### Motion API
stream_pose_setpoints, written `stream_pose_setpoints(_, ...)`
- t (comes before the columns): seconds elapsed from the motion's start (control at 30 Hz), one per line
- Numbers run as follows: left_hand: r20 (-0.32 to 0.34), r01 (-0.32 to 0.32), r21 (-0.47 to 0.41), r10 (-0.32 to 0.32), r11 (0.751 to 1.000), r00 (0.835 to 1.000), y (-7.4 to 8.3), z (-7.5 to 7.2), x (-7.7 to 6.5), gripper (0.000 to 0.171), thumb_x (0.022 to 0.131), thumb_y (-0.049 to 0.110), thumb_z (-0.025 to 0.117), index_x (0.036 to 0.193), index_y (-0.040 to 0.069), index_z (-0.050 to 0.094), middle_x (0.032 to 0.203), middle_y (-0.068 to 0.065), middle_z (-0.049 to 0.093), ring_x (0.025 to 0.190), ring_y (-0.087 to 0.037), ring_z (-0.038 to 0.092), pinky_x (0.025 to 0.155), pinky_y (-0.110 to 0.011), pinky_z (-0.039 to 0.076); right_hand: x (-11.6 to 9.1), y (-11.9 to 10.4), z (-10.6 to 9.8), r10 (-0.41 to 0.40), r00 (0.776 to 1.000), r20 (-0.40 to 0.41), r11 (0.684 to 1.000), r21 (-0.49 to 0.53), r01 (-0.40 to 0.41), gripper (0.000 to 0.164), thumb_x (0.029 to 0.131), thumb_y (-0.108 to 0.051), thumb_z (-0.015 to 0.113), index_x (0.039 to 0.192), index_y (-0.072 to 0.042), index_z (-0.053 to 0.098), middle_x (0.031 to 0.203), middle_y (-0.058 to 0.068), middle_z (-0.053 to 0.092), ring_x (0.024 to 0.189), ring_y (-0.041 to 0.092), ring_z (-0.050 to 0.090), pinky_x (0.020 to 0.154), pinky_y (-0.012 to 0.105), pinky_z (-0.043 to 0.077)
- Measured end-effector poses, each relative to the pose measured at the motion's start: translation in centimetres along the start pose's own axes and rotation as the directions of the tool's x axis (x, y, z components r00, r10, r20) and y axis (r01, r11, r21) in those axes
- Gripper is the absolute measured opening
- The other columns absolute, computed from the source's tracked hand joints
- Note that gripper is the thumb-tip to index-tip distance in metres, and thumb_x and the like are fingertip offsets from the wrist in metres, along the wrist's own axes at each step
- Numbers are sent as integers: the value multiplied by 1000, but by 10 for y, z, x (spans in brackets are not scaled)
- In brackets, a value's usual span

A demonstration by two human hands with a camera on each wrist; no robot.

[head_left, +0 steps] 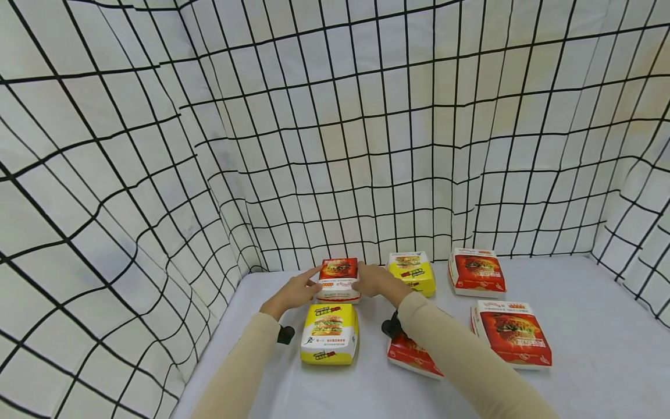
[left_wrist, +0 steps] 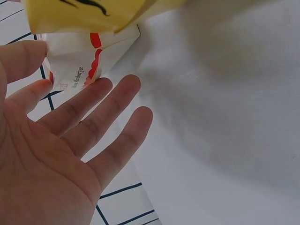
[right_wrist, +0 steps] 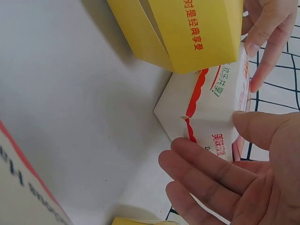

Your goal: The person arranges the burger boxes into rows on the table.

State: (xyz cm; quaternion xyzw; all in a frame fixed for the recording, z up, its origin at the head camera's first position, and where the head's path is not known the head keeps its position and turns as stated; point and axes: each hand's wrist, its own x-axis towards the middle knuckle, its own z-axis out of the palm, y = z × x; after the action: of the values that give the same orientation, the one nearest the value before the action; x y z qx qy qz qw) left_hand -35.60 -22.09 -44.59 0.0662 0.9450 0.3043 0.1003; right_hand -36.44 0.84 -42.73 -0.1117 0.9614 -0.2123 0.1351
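Observation:
At the back left of the table, a red-and-white burger box [head_left: 339, 285] stands between both hands. My left hand [head_left: 297, 291] is at its left side, thumb and index finger at the box. In the left wrist view, the other fingers are spread and fairly straight beside its wall. On the opposite side, my right hand [head_left: 378, 280] has its thumb at the top edge. The right wrist view shows that hand's extended fingers along the box's side wall [right_wrist: 201, 112]. Close in front stands a yellow-and-white burger box [head_left: 330, 337], which hides part of the red-and-white one in both wrist views.
Right of the hands are another yellow burger box [head_left: 413, 273] and a red one [head_left: 477, 272] near the back. A red box [head_left: 512, 331] lies nearer; another [head_left: 416, 352] is partly hidden by my right forearm. White sheeting with black grid lines [head_left: 392, 145] encloses the table [head_left: 586, 314].

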Motion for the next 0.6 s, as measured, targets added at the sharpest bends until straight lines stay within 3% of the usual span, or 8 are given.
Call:
stream_pose_setpoints(0.17,6,0,-12,0,1000,1000,-2,-1,0,60,105,32,56,161,29,34,131,-16,66,99,-20,67,92,-48,53,-2,-2,-1,0,1000,2,1000,4,0,76,100,-35,65,160,-6,30,141,17,60,95,24,58,77,36,47)
stream_pose_setpoints(0.47,7,2,-22,-2,1000,1000,-1,-2,-1,59,105,31,55,161,28,34,130,-17,66,94,-20,67,91,-48,53,-2,-3,0,-5,1000,2,1000,-6,5,74,100,-36,65,161,-10,31,149,17,55,104,26,56,87,40,49)
stream_pose_setpoints(0.6,13,5,-24,-4,1000,1000,-2,-2,-1,59,105,32,55,161,29,34,131,-18,66,94,-20,67,92,-49,53,-3,-3,0,-10,1000,1,1000,-12,10,74,101,-36,65,160,-9,31,148,16,56,102,25,57,85,38,48)
